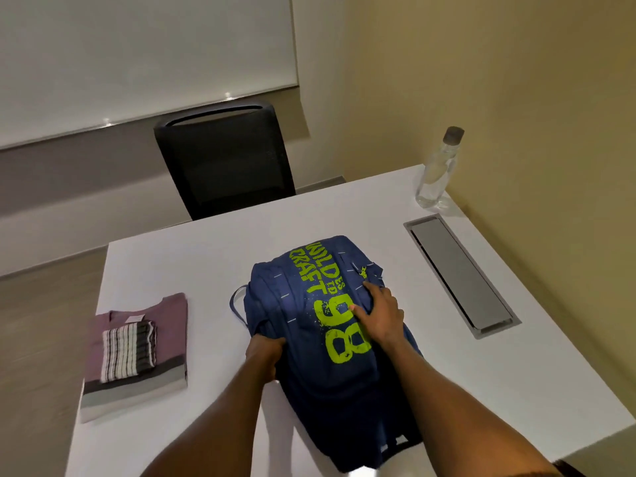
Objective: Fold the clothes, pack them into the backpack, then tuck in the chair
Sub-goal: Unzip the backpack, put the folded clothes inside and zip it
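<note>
Looking down from the head camera, we see a navy backpack (303, 321) lying flat in the middle of a white table (206, 263), with lime-green lettering and a large "98" on its upturned face. Our left hand (265, 356) grips the bag's left edge, its fingers curled tight into the fabric. Our right hand (378, 318) rests on top of the bag, towards its right side, with the fingers fairly straight and slightly apart, pressing down on the green print.

To the left of the bag, and apart from it, a folded purple shirt (165, 325) with grey bands lies near the table's left edge. A smaller folded striped cloth (129, 349) sits on top of it.

A black mesh-backed chair (223, 156) stands at the far edge of the table. A clear bottle (437, 166) with a grey cap stands upright at the far right corner. Near it, a grey cable hatch (461, 273) is set into the tabletop, well to the right of the bag. A whiteboard (137, 56) hangs on the wall behind the chair.
</note>
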The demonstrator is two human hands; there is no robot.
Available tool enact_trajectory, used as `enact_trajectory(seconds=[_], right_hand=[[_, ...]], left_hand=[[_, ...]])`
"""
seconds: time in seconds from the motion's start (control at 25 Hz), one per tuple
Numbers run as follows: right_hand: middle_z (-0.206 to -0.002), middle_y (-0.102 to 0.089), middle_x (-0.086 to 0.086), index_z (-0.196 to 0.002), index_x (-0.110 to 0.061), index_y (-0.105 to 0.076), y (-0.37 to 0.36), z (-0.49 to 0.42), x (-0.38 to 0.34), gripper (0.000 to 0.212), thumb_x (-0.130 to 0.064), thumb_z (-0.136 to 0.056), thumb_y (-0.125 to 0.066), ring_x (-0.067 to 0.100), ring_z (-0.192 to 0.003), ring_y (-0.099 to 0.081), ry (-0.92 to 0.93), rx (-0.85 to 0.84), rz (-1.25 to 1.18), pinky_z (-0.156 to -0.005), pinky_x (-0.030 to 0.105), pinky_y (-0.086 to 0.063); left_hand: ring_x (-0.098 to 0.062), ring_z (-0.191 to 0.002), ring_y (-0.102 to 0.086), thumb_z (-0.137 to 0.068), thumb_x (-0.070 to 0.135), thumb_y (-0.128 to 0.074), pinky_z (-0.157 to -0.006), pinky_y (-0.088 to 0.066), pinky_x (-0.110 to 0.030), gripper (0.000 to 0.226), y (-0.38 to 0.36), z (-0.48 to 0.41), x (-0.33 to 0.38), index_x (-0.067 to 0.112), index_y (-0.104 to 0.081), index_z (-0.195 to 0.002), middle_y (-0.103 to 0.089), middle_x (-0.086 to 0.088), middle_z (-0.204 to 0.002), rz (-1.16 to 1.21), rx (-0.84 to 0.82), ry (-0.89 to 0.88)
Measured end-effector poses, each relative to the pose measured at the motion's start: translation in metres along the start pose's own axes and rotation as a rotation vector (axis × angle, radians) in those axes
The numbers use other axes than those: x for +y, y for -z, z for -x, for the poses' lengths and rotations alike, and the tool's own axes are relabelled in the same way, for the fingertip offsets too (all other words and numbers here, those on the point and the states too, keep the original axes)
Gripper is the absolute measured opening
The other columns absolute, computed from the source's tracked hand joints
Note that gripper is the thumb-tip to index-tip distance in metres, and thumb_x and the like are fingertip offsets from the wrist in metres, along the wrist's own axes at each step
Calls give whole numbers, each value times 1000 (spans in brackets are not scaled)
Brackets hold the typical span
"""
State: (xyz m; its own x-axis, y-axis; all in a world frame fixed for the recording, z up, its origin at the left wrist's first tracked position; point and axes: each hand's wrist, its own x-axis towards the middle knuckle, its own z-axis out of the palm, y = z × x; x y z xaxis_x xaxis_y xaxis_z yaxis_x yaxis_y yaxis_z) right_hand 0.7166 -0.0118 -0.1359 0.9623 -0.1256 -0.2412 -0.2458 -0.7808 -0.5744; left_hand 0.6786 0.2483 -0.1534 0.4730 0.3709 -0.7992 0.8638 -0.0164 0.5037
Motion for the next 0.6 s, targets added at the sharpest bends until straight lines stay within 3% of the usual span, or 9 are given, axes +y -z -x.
enact_trajectory(seconds=[0.24,0.4,0.48,0.6], right_hand=[[-147,-53,15,-149,-23,-53,-38,-9,-44,41,-25,-108,-44,37,-133,-51,11,-63,-183,-109,56,-41],[-137,-63,16,-139,-14,-64,-33,-6,-30,37,-17,-103,-58,35,-126,-58,54,-12,-250,-106,41,-44],[-130,-68,12,-132,-18,-69,-26,-2,-18,34,-24,-98,-67,30,-119,-63,39,22,-280,-103,39,-48],[-121,-71,5,-126,-22,-72,-17,3,2,30,-33,-99,-64,24,-106,-67,33,75,-264,-94,40,-54]], left_hand=[[-44,-107,-63,-76,16,-74,-88,-60,-59,67,63,-38,-14,12,-50,-138,-62,-20,-125,9,72,-76],[-44,-117,-59,-91,16,-69,-97,-55,-62,58,71,-27,-21,14,-43,-143,-56,-19,-138,-48,100,-156],[-46,-126,-54,-94,18,-68,-104,-50,-61,58,63,-17,-24,9,-40,-144,-51,-21,-145,-130,200,-185],[-45,-146,-30,-92,14,-66,-114,-32,-66,57,38,14,-17,5,-42,-143,-31,-24,-159,-307,507,-231]])
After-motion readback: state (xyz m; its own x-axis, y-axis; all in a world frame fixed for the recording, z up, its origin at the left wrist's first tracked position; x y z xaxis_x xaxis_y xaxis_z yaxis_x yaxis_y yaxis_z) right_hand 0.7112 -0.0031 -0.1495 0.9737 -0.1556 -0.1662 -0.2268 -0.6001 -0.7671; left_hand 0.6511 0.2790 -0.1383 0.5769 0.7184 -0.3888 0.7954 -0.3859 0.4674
